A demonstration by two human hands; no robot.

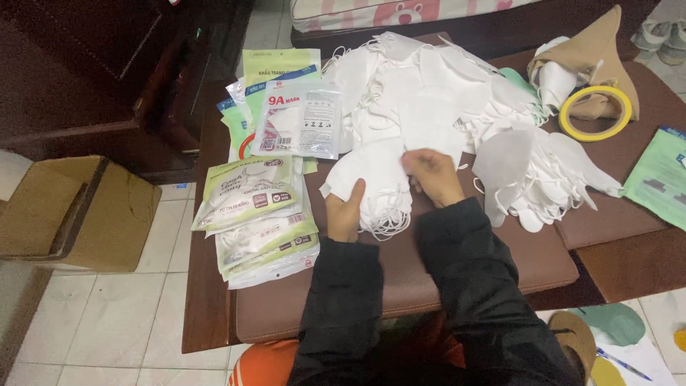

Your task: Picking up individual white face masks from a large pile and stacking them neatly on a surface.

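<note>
My left hand (pixel 346 211) holds a stack of white folded face masks (pixel 377 187) from the left side, with the ear loops hanging below. My right hand (pixel 432 175) pinches the top mask of that stack from the right. Both arms wear black sleeves. A large loose pile of white masks (pixel 429 89) spreads behind the hands across the brown padded bench (pixel 400 286). More white masks (pixel 532 171) lie to the right of my right hand.
Several flat mask packets (pixel 257 214) are stacked left of my left hand, with more packets (pixel 296 107) behind. A yellow tape roll (pixel 596 114) and beige cloth sit at the back right. A green packet (pixel 661 179) lies far right. A cardboard box (pixel 78 214) stands on the tiled floor.
</note>
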